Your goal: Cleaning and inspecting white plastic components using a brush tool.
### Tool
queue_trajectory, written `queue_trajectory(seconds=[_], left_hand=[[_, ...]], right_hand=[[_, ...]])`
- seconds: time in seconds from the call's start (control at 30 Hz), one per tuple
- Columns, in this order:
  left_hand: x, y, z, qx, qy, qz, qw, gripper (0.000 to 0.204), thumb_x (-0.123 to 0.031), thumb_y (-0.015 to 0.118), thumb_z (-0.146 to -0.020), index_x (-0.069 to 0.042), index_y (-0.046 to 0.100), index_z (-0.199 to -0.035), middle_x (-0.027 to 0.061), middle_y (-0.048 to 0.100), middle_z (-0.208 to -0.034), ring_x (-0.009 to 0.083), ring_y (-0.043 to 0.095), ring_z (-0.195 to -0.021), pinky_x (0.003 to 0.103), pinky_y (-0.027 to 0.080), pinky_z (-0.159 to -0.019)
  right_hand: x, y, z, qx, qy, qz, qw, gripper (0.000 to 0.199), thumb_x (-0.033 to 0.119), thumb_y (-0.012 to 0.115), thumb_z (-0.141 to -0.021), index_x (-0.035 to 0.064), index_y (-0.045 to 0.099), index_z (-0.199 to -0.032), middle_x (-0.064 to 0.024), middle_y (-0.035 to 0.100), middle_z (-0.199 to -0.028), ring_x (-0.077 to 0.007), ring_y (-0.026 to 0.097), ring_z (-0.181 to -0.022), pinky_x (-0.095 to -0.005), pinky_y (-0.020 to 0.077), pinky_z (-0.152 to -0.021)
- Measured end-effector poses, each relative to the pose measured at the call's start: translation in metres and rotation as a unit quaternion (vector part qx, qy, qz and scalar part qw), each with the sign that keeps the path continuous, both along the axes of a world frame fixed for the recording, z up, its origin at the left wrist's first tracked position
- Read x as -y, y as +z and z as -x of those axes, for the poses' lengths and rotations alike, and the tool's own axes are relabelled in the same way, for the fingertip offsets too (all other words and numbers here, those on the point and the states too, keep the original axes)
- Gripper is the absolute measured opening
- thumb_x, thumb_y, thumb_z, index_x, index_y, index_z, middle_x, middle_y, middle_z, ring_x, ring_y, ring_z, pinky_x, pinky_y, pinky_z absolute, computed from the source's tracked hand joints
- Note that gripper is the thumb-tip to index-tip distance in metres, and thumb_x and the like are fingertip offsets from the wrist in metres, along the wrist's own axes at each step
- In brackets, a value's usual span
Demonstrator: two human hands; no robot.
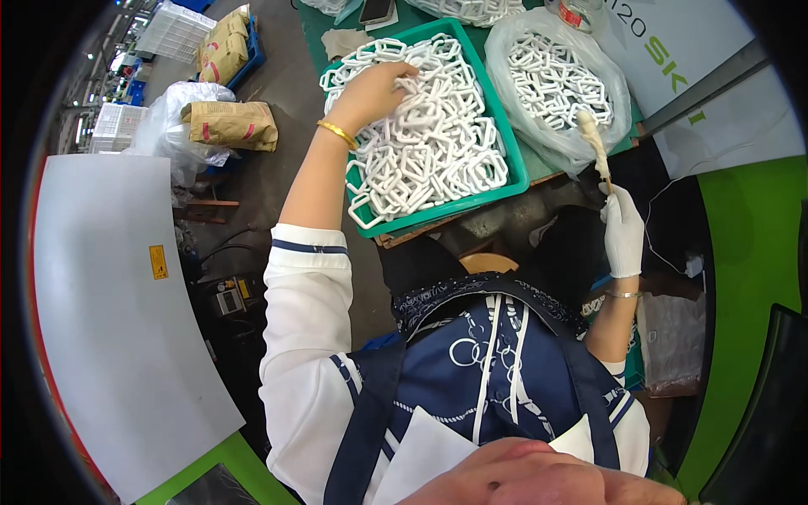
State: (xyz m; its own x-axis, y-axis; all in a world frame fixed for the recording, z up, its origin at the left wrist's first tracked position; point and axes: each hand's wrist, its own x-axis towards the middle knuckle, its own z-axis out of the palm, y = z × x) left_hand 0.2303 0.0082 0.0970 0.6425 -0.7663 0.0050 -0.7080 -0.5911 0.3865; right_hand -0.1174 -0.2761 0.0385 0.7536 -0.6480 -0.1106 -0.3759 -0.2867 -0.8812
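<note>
My bare left hand (377, 94) reaches into a green tray (520, 172) heaped with white plastic chain links (438, 156). Its fingers curl among the links near the tray's far middle, and whatever they pinch is hidden. On the right, my right hand (623, 231) wears a white glove and is closed round a thin stick (596, 145). Cream-coloured material wraps the stick's upper part, which ends in a rounded tip. That tip overlaps the near edge of a clear plastic bag (560, 151) holding more white links (555, 80).
Tray and bag rest on a green-topped table (318, 25). A grey cloth (345, 42), a phone (377, 10) and a clear jar (579, 13) lie along its far side. White panels flank me. Paper sacks (231, 124) stand on the floor at far left.
</note>
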Motion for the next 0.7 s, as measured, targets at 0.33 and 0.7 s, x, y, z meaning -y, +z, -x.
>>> queue_trajectory(seconds=[0.33, 0.7], left_hand=[[0.028, 0.009, -0.032, -0.018, 0.005, 0.079, 0.997, 0.027, -0.010, 0.063, -0.083, -0.006, 0.068, -0.109, 0.0142, 0.069, -0.100, 0.0294, 0.065, -0.090, 0.036, 0.051, -0.082], [0.043, 0.003, -0.040, 0.029, -0.068, -0.138, 0.988, 0.038, -0.028, 0.074, -0.075, -0.007, 0.071, -0.108, 0.0146, 0.069, -0.101, 0.0315, 0.064, -0.098, 0.040, 0.051, -0.088]], right_hand=[[-0.006, 0.004, 0.001, 0.009, 0.002, 0.003, 1.000, 0.030, 0.016, 0.046, -0.103, -0.0034, 0.063, -0.119, 0.0014, 0.048, -0.074, -0.0055, 0.044, -0.067, -0.0231, 0.0397, -0.063], [-0.012, 0.003, 0.002, -0.013, 0.000, -0.012, 1.000, 0.029, 0.015, 0.047, -0.102, -0.0031, 0.063, -0.118, 0.0012, 0.049, -0.074, -0.0057, 0.045, -0.067, -0.0239, 0.0404, -0.063]])
